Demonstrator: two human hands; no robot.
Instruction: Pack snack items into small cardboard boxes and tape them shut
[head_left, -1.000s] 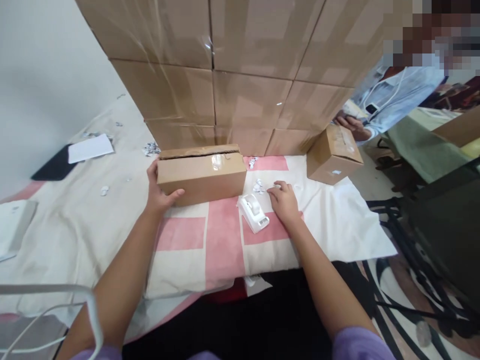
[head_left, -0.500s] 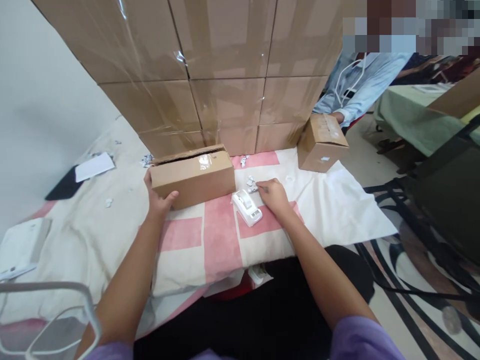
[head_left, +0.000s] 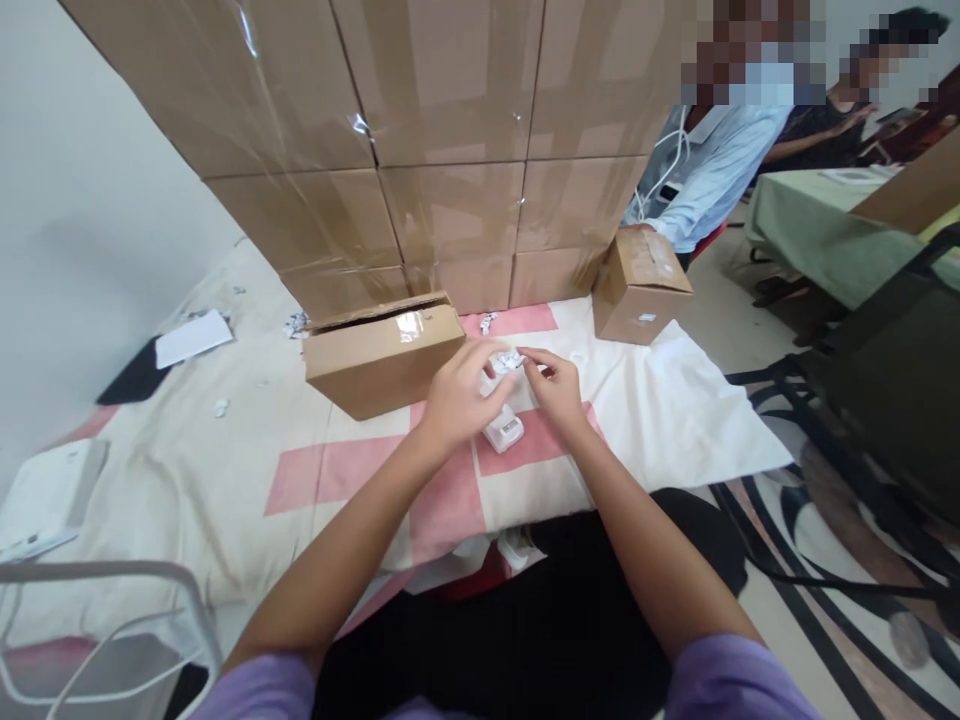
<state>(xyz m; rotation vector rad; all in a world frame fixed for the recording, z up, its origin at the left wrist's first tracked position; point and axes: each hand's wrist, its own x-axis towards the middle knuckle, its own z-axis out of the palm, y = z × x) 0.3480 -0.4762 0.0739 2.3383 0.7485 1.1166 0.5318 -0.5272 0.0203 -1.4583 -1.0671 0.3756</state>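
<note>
My left hand (head_left: 461, 395) reaches over a white device with a small display (head_left: 505, 428), covering much of it. Its thumb and fingers are apart, curved around small white pieces (head_left: 509, 361) on the cloth. From the other side my right hand (head_left: 553, 385) meets these pieces, thumb and index finger pinched together; what is between the fingertips is too small to make out. Left of the hands, a long cardboard box (head_left: 382, 365) lies on the cloth with its far-side flap slightly raised and a piece of clear tape on top.
Stacked, taped cartons (head_left: 450, 210) wall off the back. A smaller cardboard box (head_left: 641, 300) stands at the right, by a person in a light blue sleeve (head_left: 697, 205). White paper (head_left: 195, 340) and a white flat device (head_left: 56, 490) lie left. More white scraps (head_left: 487, 323) lie behind.
My left hand has let go of the long cardboard box and moved right to the white pieces beside my right hand. The person at the right has shifted slightly left.
</note>
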